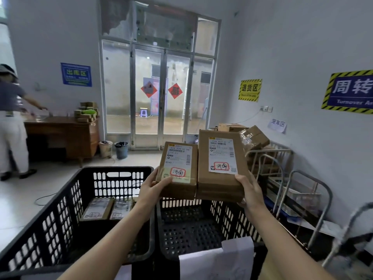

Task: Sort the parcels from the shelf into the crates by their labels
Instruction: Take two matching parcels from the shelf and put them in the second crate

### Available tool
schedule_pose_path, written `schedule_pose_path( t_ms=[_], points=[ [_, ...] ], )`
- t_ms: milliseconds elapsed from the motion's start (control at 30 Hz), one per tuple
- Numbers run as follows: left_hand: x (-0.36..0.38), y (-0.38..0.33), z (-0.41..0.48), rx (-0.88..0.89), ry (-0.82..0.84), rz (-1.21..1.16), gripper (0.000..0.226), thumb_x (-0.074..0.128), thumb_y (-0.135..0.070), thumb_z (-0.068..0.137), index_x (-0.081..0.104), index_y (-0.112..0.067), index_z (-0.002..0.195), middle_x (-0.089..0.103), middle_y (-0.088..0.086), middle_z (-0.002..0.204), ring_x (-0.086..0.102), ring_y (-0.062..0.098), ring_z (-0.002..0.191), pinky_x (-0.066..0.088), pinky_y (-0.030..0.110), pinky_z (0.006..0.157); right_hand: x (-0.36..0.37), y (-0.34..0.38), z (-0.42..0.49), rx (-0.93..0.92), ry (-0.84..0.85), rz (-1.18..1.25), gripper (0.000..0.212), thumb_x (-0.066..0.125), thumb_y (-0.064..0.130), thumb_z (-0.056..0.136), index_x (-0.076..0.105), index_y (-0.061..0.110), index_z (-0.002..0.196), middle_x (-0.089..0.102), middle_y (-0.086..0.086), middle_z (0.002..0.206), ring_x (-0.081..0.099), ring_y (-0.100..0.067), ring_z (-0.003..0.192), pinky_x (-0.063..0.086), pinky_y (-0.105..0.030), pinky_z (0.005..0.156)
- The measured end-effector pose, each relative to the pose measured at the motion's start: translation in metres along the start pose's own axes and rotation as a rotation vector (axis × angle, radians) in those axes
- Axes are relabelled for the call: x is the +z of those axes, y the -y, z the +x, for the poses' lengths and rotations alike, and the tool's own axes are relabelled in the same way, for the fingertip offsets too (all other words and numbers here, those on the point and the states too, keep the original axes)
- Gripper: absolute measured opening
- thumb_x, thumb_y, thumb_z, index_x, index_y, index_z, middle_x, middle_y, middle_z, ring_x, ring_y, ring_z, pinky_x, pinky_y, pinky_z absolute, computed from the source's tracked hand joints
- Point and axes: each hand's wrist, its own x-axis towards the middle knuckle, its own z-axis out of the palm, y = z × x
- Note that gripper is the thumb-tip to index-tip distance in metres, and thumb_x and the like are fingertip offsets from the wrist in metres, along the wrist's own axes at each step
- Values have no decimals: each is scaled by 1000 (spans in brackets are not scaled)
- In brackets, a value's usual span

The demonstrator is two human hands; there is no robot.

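Note:
My left hand [154,187] grips a small brown parcel [179,186] by its lower left corner. My right hand [249,190] grips a larger brown parcel [220,190] by its lower right corner. Both parcels are held upright side by side, each with a white shipping label and a red-circled handwritten mark facing me. They hover above the right black crate [193,225], whose floor is bare. The left black crate [66,201] holds two labelled parcels [109,209] lying flat.
A white paper sheet [218,257] hangs on the right crate's near wall. Metal trolleys [282,178] and stacked boxes stand at the right wall. A person [11,122] stands at a wooden desk [66,132] at the left. Two bins [114,148] sit by the glass door.

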Motion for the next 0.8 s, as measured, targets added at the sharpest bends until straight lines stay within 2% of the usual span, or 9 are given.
schedule_pose_path(
  t_ms=[67, 167, 233, 300, 367, 433, 567, 667, 800],
  points=[
    [5, 5, 15, -11, -25, 5, 52, 67, -16, 81, 49, -26, 129, 65, 1, 102, 65, 17, 93, 56, 27, 73, 3, -8, 20, 21, -2, 6, 30, 61, 33, 81, 57, 44, 109, 58, -5, 116, 55, -25, 107, 48, -46, 93],
    [14, 16, 41, -24, -64, 45, 56, 68, -18, 81, 47, -23, 132, 64, 5, 107, 63, 24, 99, 54, 39, 87, 4, -20, 52, 68, 13, 19, 28, 63, 37, 78, 59, 46, 104, 59, -1, 112, 55, -23, 105, 49, -45, 91],
    [20, 26, 58, -47, -89, 61, 59, 68, -19, 81, 45, -22, 135, 62, 9, 116, 61, 28, 107, 49, 46, 97, 4, -29, 73, 101, 29, 18, 42, 65, 42, 72, 57, 41, 114, 58, -2, 112, 55, -24, 104, 50, -41, 83],
    [26, 40, 75, -82, -138, 75, 59, 67, -21, 82, 43, -22, 136, 59, 10, 120, 59, 29, 111, 46, 48, 100, 4, -41, 92, 130, 46, 13, 53, 64, 46, 66, 55, 39, 117, 59, -3, 112, 55, -23, 104, 49, -42, 85],
    [34, 56, 90, -128, -211, 89, 55, 65, -21, 84, 45, -22, 135, 59, 9, 119, 58, 28, 110, 46, 48, 100, 3, -56, 111, 162, 63, 7, 51, 65, 42, 72, 54, 36, 121, 57, -4, 115, 53, -25, 108, 46, -48, 95],
    [40, 75, 103, -173, -287, 83, 47, 62, -21, 85, 48, -21, 130, 60, 8, 115, 58, 26, 107, 47, 48, 99, 2, -74, 127, 204, 69, -12, 48, 64, 37, 78, 52, 33, 124, 58, -5, 115, 54, -26, 108, 45, -49, 97],
    [42, 115, 115, -269, -421, 85, 40, 58, -22, 86, 51, -19, 125, 63, 8, 114, 59, 26, 106, 48, 48, 97, 6, -111, 146, 272, 72, -23, 40, 63, 32, 80, 56, 29, 119, 61, -2, 108, 57, -18, 98, 48, -32, 75],
    [37, 144, 117, -356, -479, 111, 43, 57, -24, 86, 49, -17, 128, 61, 10, 118, 58, 28, 108, 47, 49, 98, 8, -141, 156, 354, 62, -30, 51, 62, 31, 82, 48, 25, 130, 57, -6, 114, 55, -22, 102, 47, -34, 78],
    [31, 174, 119, -482, -525, 135, 48, 56, -24, 89, 44, -13, 133, 58, 11, 118, 58, 26, 102, 51, 45, 90, 9, -180, 161, 466, 63, -60, 49, 60, 31, 83, 49, 22, 130, 56, -10, 116, 54, -25, 102, 47, -34, 73]
  ],
)
